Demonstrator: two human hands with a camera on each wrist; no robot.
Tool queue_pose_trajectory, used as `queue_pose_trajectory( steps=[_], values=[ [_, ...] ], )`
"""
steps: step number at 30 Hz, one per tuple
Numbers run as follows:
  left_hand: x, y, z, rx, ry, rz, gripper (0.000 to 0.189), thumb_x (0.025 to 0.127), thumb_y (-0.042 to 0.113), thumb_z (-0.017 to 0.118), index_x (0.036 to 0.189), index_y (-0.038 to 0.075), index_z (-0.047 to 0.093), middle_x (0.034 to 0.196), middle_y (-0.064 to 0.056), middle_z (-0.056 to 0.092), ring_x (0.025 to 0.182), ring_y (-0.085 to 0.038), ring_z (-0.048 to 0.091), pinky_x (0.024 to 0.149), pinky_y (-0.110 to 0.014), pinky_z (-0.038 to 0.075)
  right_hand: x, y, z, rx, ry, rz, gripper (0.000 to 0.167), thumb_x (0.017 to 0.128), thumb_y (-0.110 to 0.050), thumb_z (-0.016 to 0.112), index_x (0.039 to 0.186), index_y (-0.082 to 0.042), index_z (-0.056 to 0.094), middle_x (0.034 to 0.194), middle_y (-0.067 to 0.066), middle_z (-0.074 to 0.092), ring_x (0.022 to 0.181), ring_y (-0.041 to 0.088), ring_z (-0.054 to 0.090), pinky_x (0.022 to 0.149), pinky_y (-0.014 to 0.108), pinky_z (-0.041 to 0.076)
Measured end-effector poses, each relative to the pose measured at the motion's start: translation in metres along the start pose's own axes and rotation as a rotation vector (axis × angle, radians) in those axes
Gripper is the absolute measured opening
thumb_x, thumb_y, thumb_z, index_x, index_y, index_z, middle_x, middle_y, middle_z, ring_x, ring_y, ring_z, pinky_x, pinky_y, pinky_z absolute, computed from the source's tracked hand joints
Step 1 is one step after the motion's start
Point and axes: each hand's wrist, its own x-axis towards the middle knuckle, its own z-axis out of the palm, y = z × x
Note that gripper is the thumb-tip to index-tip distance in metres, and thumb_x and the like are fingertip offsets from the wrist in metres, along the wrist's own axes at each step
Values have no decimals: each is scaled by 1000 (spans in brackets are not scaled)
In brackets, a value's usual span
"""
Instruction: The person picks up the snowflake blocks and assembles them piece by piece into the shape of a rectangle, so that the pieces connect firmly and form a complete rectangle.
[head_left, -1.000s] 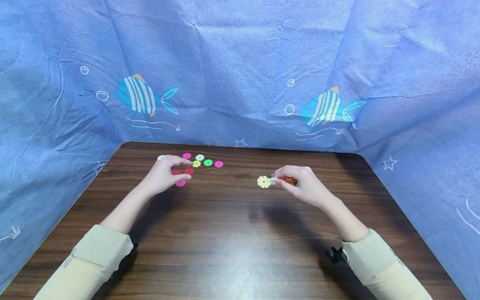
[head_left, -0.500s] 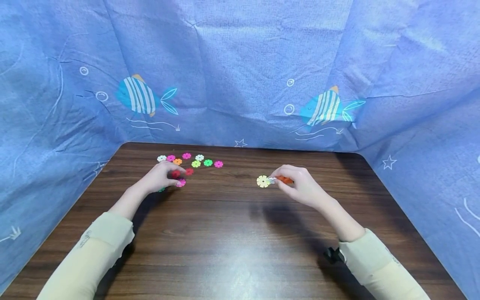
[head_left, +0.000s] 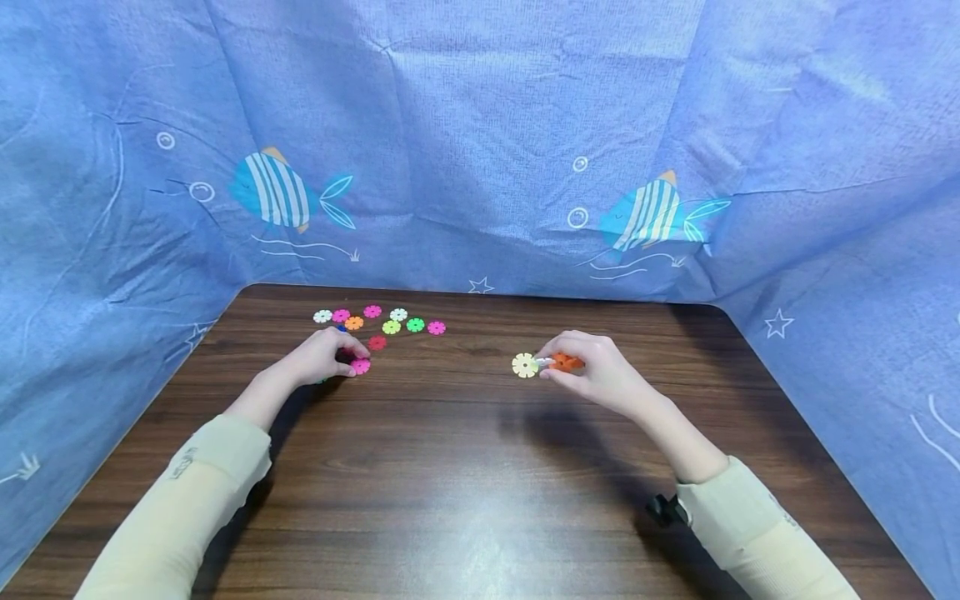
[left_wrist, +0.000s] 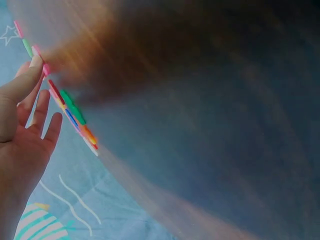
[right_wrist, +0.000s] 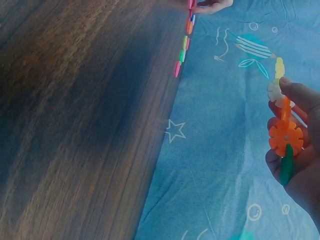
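My left hand (head_left: 322,357) is low over the table at the left, thumb and index finger pinching the edge of a pink notched plastic disc (head_left: 361,366). In the left wrist view the thumb (left_wrist: 27,80) lies against that disc, and the other fingers extend loosely. My right hand (head_left: 600,372) holds a chain of interlocked flower-shaped discs above the table. A pale yellow disc (head_left: 524,365) forms its tip, followed by a whitish disc (right_wrist: 275,92), orange discs (right_wrist: 286,137) and a green one (right_wrist: 286,165) near the palm.
Several loose discs lie at the back left of the brown wooden table (head_left: 465,467), among them a red disc (head_left: 377,342), a lime disc (head_left: 392,327) and a green disc (head_left: 416,325). A blue fish-patterned cloth (head_left: 480,150) hangs behind and around the table.
My left hand has come down and drawn back slightly to the left, its thumb and index finger closing on the pink disc. The right hand stays nearly still, tilting the chain slightly.
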Motion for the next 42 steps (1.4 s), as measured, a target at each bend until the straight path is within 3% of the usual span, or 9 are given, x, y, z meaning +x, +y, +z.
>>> queue_pose_trajectory(
  steps=[5, 13, 21, 25, 33, 42],
  values=[
    [1, 0, 2, -9, 14, -20, 24, 79, 7, 75, 103, 8, 71, 106, -10, 66, 102, -30, 59, 89, -46, 48, -1, -1, -1, 6, -5, 38, 25, 76, -10, 78, 99, -14, 70, 96, -5, 69, 81, 5, 62, 68, 24, 51],
    [1, 1, 1, -56, 45, -41, 20, 75, 7, 79, 93, 11, 70, 90, -2, 66, 80, -18, 56, 71, -33, 48, -2, 3, 3, 5, 21, 26, 26, 74, -9, 79, 98, -15, 71, 94, -6, 69, 78, 5, 60, 67, 22, 48],
    [2, 10, -6, -124, 65, -84, 21, 75, 8, 79, 95, 9, 70, 86, -2, 68, 83, -17, 61, 76, -38, 51, -2, 2, 2, -27, 45, 37, 26, 72, -13, 81, 96, -13, 71, 90, -5, 69, 76, 5, 58, 65, 20, 45],
    [3, 15, -9, -128, 95, -64, 22, 75, 10, 79, 96, 8, 71, 84, -2, 68, 82, -17, 61, 76, -38, 51, -1, 1, 2, -36, 49, 55, 26, 72, -13, 82, 95, -13, 71, 89, -6, 68, 74, 5, 56, 64, 23, 46],
    [3, 34, -17, -147, 194, -12, 19, 75, 9, 79, 93, 8, 72, 81, -1, 70, 79, -17, 62, 71, -33, 50, 2, -1, 1, -53, 61, 83, 29, 72, -17, 82, 99, -15, 71, 88, -6, 68, 72, 5, 55, 61, 23, 44],
    [2, 66, -25, -159, 328, 29, 13, 79, 8, 74, 92, 10, 72, 78, -1, 70, 72, -14, 62, 65, -30, 48, 5, -3, 4, -33, 54, 91, 27, 74, -20, 81, 99, -18, 71, 86, -9, 67, 67, 5, 50, 58, 21, 40]
  ],
)
